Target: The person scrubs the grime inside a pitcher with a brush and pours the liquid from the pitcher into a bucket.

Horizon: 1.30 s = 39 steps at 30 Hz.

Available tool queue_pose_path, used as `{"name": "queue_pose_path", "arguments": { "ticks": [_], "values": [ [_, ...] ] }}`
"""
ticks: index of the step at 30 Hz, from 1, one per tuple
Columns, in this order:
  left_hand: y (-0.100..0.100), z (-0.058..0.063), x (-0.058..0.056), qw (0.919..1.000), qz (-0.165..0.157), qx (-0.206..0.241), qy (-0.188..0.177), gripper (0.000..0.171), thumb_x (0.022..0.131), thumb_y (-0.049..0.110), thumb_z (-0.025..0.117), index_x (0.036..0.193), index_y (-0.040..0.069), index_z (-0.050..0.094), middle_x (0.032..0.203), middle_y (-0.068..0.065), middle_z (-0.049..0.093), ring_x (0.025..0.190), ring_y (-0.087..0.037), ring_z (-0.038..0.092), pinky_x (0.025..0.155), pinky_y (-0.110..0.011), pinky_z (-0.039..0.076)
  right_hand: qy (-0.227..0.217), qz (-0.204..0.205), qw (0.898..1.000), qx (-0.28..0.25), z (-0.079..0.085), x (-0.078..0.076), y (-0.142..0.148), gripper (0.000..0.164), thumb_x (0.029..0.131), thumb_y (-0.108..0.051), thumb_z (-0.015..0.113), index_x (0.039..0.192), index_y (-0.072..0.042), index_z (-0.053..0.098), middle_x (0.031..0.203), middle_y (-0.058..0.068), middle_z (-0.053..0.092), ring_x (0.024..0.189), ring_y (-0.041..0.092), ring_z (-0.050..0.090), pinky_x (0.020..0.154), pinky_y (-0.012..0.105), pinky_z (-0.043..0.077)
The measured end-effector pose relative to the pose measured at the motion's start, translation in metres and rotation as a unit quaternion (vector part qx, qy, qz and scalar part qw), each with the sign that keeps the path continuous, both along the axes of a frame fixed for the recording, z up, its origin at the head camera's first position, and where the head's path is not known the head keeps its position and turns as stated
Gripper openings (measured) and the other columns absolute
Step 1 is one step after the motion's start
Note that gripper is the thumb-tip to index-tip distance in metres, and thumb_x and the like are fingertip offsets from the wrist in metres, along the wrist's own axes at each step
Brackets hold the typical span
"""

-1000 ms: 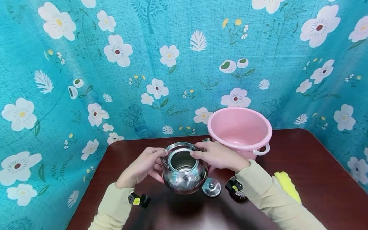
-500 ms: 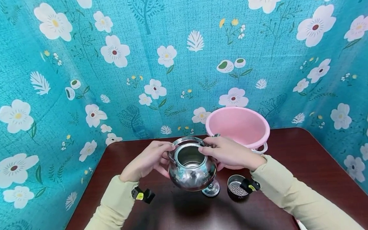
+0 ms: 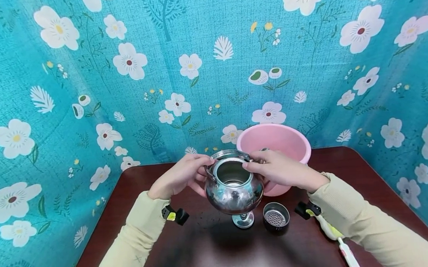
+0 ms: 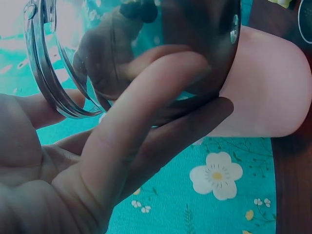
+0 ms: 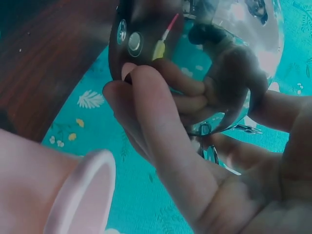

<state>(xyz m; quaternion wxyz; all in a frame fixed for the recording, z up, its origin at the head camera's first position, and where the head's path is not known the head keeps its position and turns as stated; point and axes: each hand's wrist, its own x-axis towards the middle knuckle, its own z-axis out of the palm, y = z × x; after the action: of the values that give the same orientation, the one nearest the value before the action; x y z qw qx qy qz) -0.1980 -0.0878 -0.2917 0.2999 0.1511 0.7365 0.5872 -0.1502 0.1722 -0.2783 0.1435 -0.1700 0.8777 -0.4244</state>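
Observation:
A shiny steel teapot [image 3: 235, 201] hangs lidless above the table, its round mouth facing up and tilted toward me. Its hoop handle [image 3: 228, 153] lies folded back behind the rim. On the left side my left hand [image 3: 183, 176] grips it, thumb at the rim and fingers spread under the body, as the left wrist view shows. My right hand [image 3: 283, 169] holds the opposite side the same way; in the right wrist view its fingers reach beneath the polished belly [image 5: 195, 53]. Below the pot, the knobbed lid [image 3: 243, 221] lies on the table, partly covered in view.
A perforated strainer cup [image 3: 275, 218] stands right of the lid. Behind my right hand is a pink bucket [image 3: 268, 131]. A yellow-headed brush with a white and pink handle [image 3: 347, 253] lies by my right sleeve. A flowered blue cloth [image 3: 204, 89] hangs behind the dark table [image 3: 158, 249].
Both hands have carried the teapot to the right, still gripping its sides. My right forearm has shifted right, bringing the strainer cup into full view.

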Motion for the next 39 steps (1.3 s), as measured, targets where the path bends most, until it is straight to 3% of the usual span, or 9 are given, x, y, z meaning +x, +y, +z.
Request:
{"name": "queue_pose_path", "arguments": {
  "ticks": [5, 15, 24, 31, 36, 39],
  "values": [
    [0.013, 0.003, -0.006, 0.9998, -0.016, 0.0, 0.008, 0.041, 0.096, 0.03, 0.051, 0.118, -0.003, 0.06, 0.092, -0.013, 0.071, 0.078, -0.026, 0.072, 0.061, -0.05, 0.057, 0.006, 0.003, 1.0, -0.001, 0.006, 0.0, 0.013, 0.036, 0.099, -0.037, 0.05, 0.101, -0.002, 0.058, 0.072, 0.009, 0.061, 0.064, 0.021, 0.066, 0.059, 0.036, 0.058],
    [0.039, 0.01, -0.018, 0.9993, 0.01, -0.025, 0.027, 0.036, 0.095, 0.03, 0.051, 0.117, 0.005, 0.065, 0.087, -0.011, 0.071, 0.071, -0.024, 0.072, 0.056, -0.046, 0.058, 0.012, -0.021, 1.0, 0.011, 0.013, -0.001, 0.034, 0.036, 0.098, -0.036, 0.051, 0.106, -0.001, 0.058, 0.08, 0.008, 0.068, 0.069, 0.02, 0.067, 0.061, 0.035, 0.058],
    [0.063, 0.017, -0.028, 0.9984, 0.035, -0.03, 0.034, 0.034, 0.095, 0.034, 0.054, 0.114, 0.008, 0.065, 0.101, -0.013, 0.07, 0.079, -0.026, 0.072, 0.058, -0.049, 0.058, 0.011, -0.041, 0.999, 0.018, 0.022, -0.007, 0.052, 0.039, 0.098, -0.038, 0.051, 0.111, -0.003, 0.057, 0.082, 0.011, 0.064, 0.068, 0.023, 0.066, 0.063, 0.039, 0.059],
    [0.072, 0.02, -0.037, 0.9987, 0.035, -0.028, 0.026, 0.034, 0.097, 0.032, 0.052, 0.119, 0.009, 0.064, 0.113, -0.015, 0.066, 0.084, -0.028, 0.07, 0.06, -0.049, 0.058, 0.002, -0.066, 0.997, 0.038, 0.024, -0.015, 0.06, 0.045, 0.097, -0.043, 0.053, 0.127, -0.009, 0.055, 0.082, 0.009, 0.068, 0.068, 0.023, 0.07, 0.064, 0.04, 0.059],
    [0.078, 0.017, -0.045, 0.9987, 0.038, -0.019, 0.028, 0.032, 0.095, 0.032, 0.054, 0.114, 0.009, 0.064, 0.11, -0.015, 0.066, 0.087, -0.029, 0.07, 0.06, -0.049, 0.058, 0.016, -0.071, 0.997, 0.038, 0.021, -0.024, 0.066, 0.055, 0.096, -0.037, 0.055, 0.148, -0.023, 0.039, 0.081, 0.009, 0.071, 0.068, 0.022, 0.071, 0.065, 0.04, 0.059],
    [0.081, 0.016, -0.051, 0.9986, 0.036, -0.014, 0.037, 0.028, 0.095, 0.032, 0.055, 0.106, 0.009, 0.065, 0.108, -0.015, 0.066, 0.087, -0.028, 0.069, 0.061, -0.049, 0.058, 0.027, -0.081, 0.995, 0.047, 0.02, -0.026, 0.069, 0.062, 0.096, -0.038, 0.054, 0.152, -0.03, 0.03, 0.078, 0.01, 0.068, 0.067, 0.024, 0.071, 0.065, 0.04, 0.059]
  ]
}}
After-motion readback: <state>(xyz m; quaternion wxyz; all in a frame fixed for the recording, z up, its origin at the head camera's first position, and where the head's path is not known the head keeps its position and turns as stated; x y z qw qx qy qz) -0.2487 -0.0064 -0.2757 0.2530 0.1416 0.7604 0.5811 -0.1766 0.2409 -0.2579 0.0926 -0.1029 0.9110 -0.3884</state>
